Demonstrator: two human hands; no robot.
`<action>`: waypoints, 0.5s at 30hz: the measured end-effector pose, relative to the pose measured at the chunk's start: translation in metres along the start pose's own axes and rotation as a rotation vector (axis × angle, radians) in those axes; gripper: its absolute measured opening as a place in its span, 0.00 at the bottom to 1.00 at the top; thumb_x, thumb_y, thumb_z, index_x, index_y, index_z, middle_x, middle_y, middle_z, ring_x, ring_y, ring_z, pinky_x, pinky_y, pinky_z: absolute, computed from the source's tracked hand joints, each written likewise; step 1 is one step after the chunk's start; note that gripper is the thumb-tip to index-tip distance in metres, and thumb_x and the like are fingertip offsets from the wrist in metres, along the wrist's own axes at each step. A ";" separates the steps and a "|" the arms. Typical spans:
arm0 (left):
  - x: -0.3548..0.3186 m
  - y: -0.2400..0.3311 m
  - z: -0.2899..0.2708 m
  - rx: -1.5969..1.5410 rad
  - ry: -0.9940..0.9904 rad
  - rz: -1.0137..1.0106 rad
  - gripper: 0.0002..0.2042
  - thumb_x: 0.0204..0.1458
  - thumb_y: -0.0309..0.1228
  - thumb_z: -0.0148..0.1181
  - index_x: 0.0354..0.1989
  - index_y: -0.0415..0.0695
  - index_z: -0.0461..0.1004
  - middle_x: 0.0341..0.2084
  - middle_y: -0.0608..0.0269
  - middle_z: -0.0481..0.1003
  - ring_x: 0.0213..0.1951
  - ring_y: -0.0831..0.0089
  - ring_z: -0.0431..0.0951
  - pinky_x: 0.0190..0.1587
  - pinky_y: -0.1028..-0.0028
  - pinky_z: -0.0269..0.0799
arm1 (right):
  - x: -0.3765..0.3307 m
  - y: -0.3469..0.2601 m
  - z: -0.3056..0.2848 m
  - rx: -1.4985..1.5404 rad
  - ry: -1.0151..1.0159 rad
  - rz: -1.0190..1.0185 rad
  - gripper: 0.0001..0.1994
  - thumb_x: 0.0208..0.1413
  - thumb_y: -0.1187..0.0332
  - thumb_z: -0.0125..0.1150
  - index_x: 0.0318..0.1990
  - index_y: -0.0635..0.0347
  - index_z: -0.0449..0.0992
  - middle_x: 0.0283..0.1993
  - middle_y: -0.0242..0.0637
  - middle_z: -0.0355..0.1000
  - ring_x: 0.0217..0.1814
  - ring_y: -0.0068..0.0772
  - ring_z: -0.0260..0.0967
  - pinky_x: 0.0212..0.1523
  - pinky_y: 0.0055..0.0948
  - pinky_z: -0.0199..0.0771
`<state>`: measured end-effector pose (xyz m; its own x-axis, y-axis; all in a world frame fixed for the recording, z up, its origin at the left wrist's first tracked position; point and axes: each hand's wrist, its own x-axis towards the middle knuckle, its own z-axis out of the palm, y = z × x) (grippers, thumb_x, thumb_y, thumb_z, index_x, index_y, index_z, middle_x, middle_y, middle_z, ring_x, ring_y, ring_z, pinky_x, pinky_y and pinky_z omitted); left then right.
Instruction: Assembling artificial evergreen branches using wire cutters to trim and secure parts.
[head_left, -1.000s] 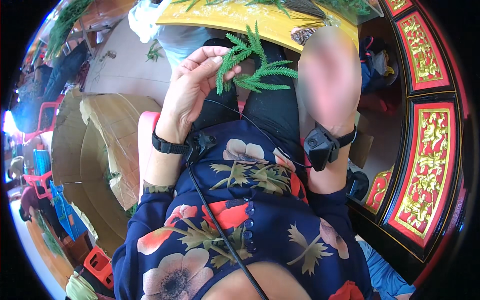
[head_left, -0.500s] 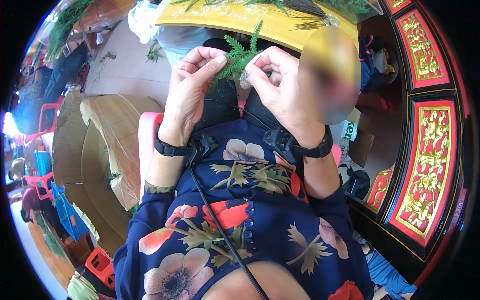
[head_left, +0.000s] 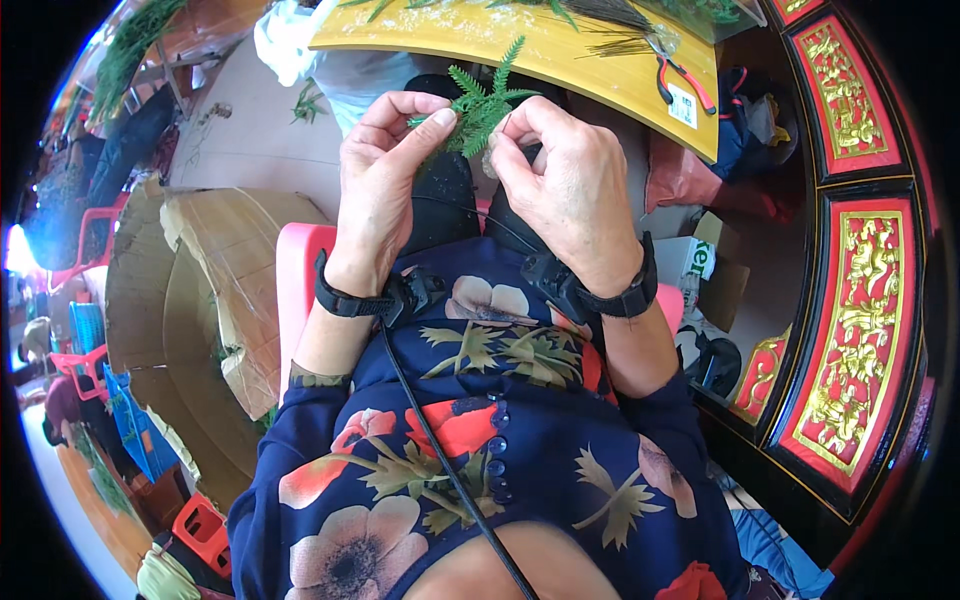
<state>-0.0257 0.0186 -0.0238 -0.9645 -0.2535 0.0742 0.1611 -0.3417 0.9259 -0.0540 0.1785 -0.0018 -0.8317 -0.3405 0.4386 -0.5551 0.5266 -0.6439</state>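
Note:
Above my lap I hold a green fern-like artificial sprig (head_left: 485,108) with several pointed, toothed leaves. My left hand (head_left: 385,150) is closed, pinching the sprig's left side between thumb and forefinger. Close to its right side, my right hand (head_left: 565,165) is also closed, with thumb and forefinger pinched around a thin dark strand that looks like wire. A small pale, clear lump shows just below the right fingertips; what it is I cannot make out. The sprig's lower part is partly hidden behind my fingers.
A yellow table (head_left: 560,60) stands ahead, with red-handled pliers (head_left: 685,80) and a bundle of dark wires (head_left: 615,15) on it. An opened cardboard box (head_left: 180,420) is at my left. A red-and-gold carved panel (head_left: 850,330) stands at right. White plastic bags hang near the table's left end.
My right hand has turned slightly, its back now facing up more, while its pinch stays by the sprig. The sprig has shifted a little; my left hand keeps its hold.

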 end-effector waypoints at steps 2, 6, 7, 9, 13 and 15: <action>-0.001 -0.001 0.001 0.000 0.005 0.014 0.07 0.50 0.21 0.62 0.37 0.38 0.74 0.32 0.67 0.75 0.35 0.83 0.74 0.41 0.84 0.68 | 0.000 0.001 0.002 -0.004 0.008 -0.001 0.03 0.46 0.73 0.62 0.28 0.61 0.74 0.22 0.35 0.74 0.16 0.28 0.70 0.19 0.26 0.67; -0.005 -0.004 0.002 0.068 -0.065 -0.009 0.08 0.51 0.22 0.61 0.39 0.38 0.74 0.33 0.66 0.76 0.35 0.83 0.74 0.41 0.84 0.68 | -0.001 0.002 0.003 -0.009 0.042 -0.012 0.03 0.46 0.73 0.62 0.28 0.61 0.74 0.22 0.35 0.74 0.15 0.28 0.70 0.20 0.27 0.67; -0.004 -0.006 0.001 -0.002 -0.069 -0.090 0.08 0.51 0.23 0.60 0.39 0.38 0.74 0.34 0.65 0.76 0.35 0.82 0.74 0.41 0.84 0.68 | 0.000 0.001 0.003 -0.002 0.060 -0.027 0.04 0.46 0.73 0.62 0.28 0.61 0.74 0.21 0.35 0.73 0.15 0.29 0.70 0.20 0.27 0.67; -0.001 -0.008 -0.002 -0.146 -0.074 -0.251 0.08 0.53 0.25 0.59 0.41 0.38 0.75 0.35 0.64 0.76 0.35 0.82 0.75 0.40 0.84 0.68 | 0.001 0.000 0.004 0.003 0.075 -0.042 0.04 0.46 0.73 0.62 0.28 0.61 0.73 0.21 0.35 0.73 0.15 0.29 0.70 0.20 0.28 0.67; 0.000 -0.008 -0.006 -0.193 -0.102 -0.286 0.09 0.55 0.27 0.57 0.42 0.37 0.75 0.36 0.62 0.77 0.36 0.79 0.75 0.42 0.81 0.70 | -0.001 -0.001 0.010 -0.017 0.086 -0.050 0.03 0.46 0.73 0.62 0.28 0.60 0.73 0.20 0.36 0.71 0.15 0.30 0.69 0.20 0.28 0.67; 0.002 -0.006 -0.003 -0.227 -0.094 -0.299 0.09 0.55 0.27 0.57 0.42 0.37 0.75 0.36 0.62 0.77 0.37 0.79 0.76 0.43 0.80 0.70 | -0.001 0.001 0.013 0.062 0.131 -0.029 0.03 0.47 0.73 0.62 0.28 0.60 0.73 0.21 0.36 0.71 0.16 0.31 0.69 0.20 0.29 0.66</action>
<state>-0.0276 0.0174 -0.0300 -0.9892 -0.0315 -0.1431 -0.0981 -0.5824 0.8069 -0.0533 0.1693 -0.0110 -0.8088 -0.2483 0.5331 -0.5820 0.4678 -0.6652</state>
